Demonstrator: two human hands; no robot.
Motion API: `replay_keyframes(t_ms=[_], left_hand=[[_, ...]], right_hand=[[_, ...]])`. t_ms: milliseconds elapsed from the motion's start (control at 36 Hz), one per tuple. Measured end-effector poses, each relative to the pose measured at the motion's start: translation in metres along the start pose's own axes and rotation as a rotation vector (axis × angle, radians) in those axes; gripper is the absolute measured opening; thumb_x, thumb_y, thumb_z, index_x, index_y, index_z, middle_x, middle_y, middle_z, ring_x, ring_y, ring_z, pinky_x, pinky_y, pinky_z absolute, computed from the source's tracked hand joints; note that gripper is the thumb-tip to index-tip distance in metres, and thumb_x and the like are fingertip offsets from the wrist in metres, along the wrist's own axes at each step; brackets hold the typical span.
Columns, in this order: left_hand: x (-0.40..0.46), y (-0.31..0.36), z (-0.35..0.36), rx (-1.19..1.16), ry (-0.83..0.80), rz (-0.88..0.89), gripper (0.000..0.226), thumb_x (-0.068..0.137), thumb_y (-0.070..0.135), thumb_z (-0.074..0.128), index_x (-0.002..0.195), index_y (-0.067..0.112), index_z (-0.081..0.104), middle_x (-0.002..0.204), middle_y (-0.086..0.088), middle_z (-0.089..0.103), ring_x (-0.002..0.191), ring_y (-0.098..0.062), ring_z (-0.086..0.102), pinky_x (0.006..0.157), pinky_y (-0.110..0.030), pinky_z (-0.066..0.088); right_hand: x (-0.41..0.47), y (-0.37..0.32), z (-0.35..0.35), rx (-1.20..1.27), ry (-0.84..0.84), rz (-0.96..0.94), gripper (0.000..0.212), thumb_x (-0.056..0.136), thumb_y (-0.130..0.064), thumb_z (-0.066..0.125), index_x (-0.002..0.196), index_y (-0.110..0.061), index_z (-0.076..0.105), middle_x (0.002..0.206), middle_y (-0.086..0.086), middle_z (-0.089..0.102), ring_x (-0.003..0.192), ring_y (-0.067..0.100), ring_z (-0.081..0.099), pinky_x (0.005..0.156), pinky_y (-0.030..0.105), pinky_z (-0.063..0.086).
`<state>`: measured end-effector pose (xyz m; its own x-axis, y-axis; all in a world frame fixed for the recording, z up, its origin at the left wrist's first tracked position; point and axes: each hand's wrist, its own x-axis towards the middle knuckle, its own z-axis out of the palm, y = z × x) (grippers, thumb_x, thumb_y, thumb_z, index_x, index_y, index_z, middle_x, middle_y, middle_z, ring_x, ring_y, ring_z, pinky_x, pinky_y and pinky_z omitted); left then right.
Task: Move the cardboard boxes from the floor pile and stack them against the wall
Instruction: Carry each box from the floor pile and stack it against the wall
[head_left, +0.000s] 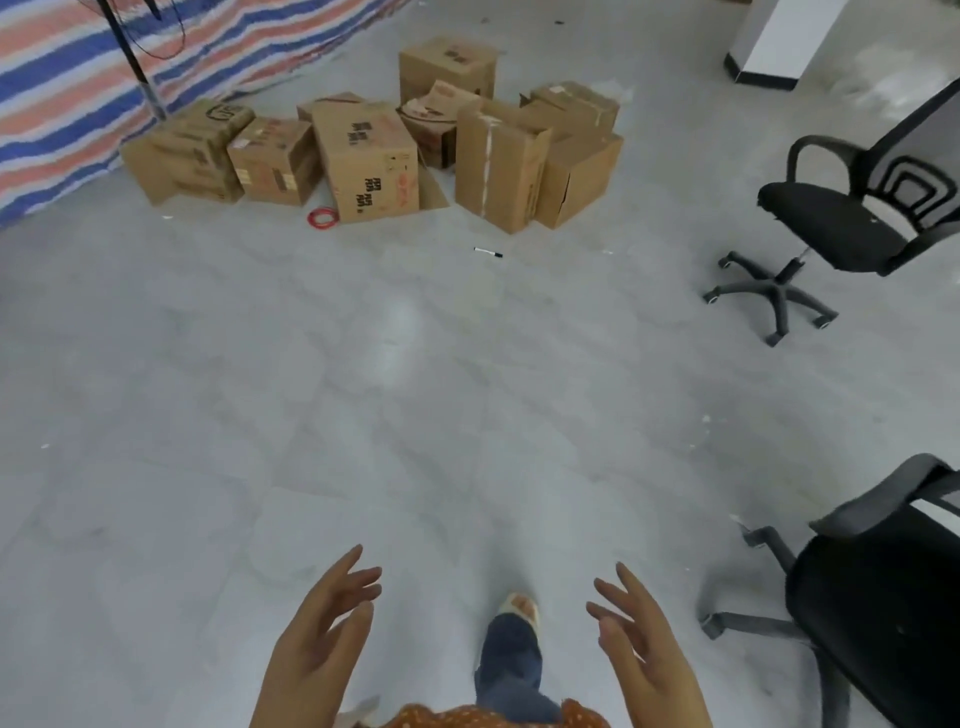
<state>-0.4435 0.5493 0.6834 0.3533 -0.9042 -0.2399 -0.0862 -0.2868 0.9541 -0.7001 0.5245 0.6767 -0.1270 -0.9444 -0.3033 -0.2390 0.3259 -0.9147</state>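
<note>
While I stand on the grey floor, my left hand and right hand are raised in front of me, palms facing each other, fingers straight and spread, holding nothing. The cardboard boxes lie in a loose pile on the floor well ahead, just beside the striped tarp. A red coil touches the pile's front edge; a marker pen lies near it. Two office chairs stand to my right.
</note>
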Motion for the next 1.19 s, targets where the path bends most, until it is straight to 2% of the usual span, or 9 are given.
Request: replay_keyframes(t_ms=[250, 389, 667, 806, 861, 917, 972, 1111, 1194], left_hand=[[0.118, 0.058, 0.116, -0.006, -0.036, -0.022, 0.047, 0.088, -0.011, 0.054, 0.114, 0.026, 0.062, 0.104, 0.011, 0.071, 0.093, -0.004, 0.068, 0.078, -0.008, 0.049], [0.182, 0.078, 0.146, -0.007, 0.019, -0.053, 0.047, 0.088, -0.012, 0.052, 0.11, 0.028, 0.063, 0.101, 0.013, 0.072, 0.089, -0.002, 0.068, 0.075, -0.009, 0.051], [0.384, 0.131, 0.196, 0.029, -0.049, -0.051, 0.051, 0.089, 0.008, 0.055, 0.1, 0.057, 0.06, 0.106, 0.018, 0.069, 0.099, -0.004, 0.065, 0.096, -0.043, 0.048], [0.494, 0.182, 0.213, -0.002, -0.094, 0.035, 0.054, 0.091, 0.008, 0.054, 0.1, 0.061, 0.06, 0.108, 0.015, 0.069, 0.099, -0.005, 0.066, 0.091, -0.03, 0.053], [0.526, 0.193, 0.22, 0.011, -0.141, 0.05, 0.065, 0.091, -0.001, 0.054, 0.097, 0.064, 0.061, 0.107, 0.015, 0.069, 0.096, -0.003, 0.066, 0.085, -0.016, 0.051], [0.553, 0.2, 0.227, 0.008, -0.174, 0.04, 0.061, 0.089, 0.002, 0.061, 0.098, 0.062, 0.062, 0.106, 0.014, 0.07, 0.094, -0.003, 0.067, 0.081, -0.009, 0.049], [0.577, 0.203, 0.231, 0.007, -0.177, 0.019, 0.051, 0.086, 0.005, 0.063, 0.102, 0.053, 0.067, 0.105, 0.012, 0.07, 0.094, -0.003, 0.067, 0.078, -0.008, 0.049], [0.634, 0.206, 0.237, 0.004, -0.111, -0.046, 0.045, 0.088, -0.011, 0.053, 0.112, 0.026, 0.062, 0.104, 0.012, 0.071, 0.09, -0.001, 0.067, 0.075, -0.006, 0.049], [0.678, 0.211, 0.25, 0.031, -0.077, -0.067, 0.046, 0.088, -0.012, 0.052, 0.113, 0.026, 0.062, 0.1, 0.015, 0.071, 0.09, -0.002, 0.067, 0.076, -0.006, 0.049]], right_hand=[[0.158, -0.052, -0.059, -0.011, 0.021, -0.019, 0.033, 0.064, -0.068, 0.059, 0.095, -0.075, 0.051, 0.105, -0.033, 0.063, 0.096, -0.004, 0.064, 0.075, 0.004, 0.046], [0.232, -0.057, -0.063, -0.03, -0.049, 0.004, 0.071, 0.087, -0.004, 0.058, 0.089, -0.075, 0.053, 0.101, -0.033, 0.065, 0.093, -0.003, 0.065, 0.075, 0.004, 0.046], [0.414, -0.105, -0.04, -0.078, 0.042, -0.019, 0.075, 0.088, -0.002, 0.058, 0.09, -0.077, 0.049, 0.099, -0.035, 0.064, 0.092, -0.007, 0.064, 0.074, 0.005, 0.047], [0.499, -0.163, -0.021, -0.054, 0.088, -0.022, 0.071, 0.089, -0.003, 0.056, 0.092, -0.074, 0.051, 0.102, -0.033, 0.064, 0.093, -0.004, 0.065, 0.079, 0.011, 0.051], [0.528, -0.185, -0.01, -0.056, 0.096, -0.011, 0.063, 0.089, -0.013, 0.058, 0.092, -0.075, 0.05, 0.103, -0.034, 0.064, 0.094, -0.005, 0.065, 0.079, 0.013, 0.052], [0.551, -0.208, 0.001, -0.044, 0.077, 0.031, 0.036, 0.074, -0.053, 0.066, 0.092, -0.078, 0.047, 0.105, -0.037, 0.061, 0.095, -0.008, 0.063, 0.081, 0.016, 0.052], [0.578, -0.219, 0.006, -0.041, 0.092, 0.047, 0.05, 0.046, -0.092, 0.052, 0.093, -0.08, 0.043, 0.108, -0.041, 0.057, 0.096, -0.01, 0.062, 0.084, 0.017, 0.049], [0.644, -0.239, 0.017, -0.05, 0.056, 0.08, 0.052, 0.046, -0.092, 0.05, 0.095, -0.075, 0.05, 0.106, -0.034, 0.064, 0.097, -0.013, 0.059, 0.091, 0.028, 0.051], [0.7, -0.253, 0.02, -0.081, 0.004, 0.12, 0.069, 0.024, -0.102, 0.042, 0.089, -0.08, 0.046, 0.118, -0.017, 0.059, 0.093, -0.021, 0.056, 0.079, 0.007, 0.047]])
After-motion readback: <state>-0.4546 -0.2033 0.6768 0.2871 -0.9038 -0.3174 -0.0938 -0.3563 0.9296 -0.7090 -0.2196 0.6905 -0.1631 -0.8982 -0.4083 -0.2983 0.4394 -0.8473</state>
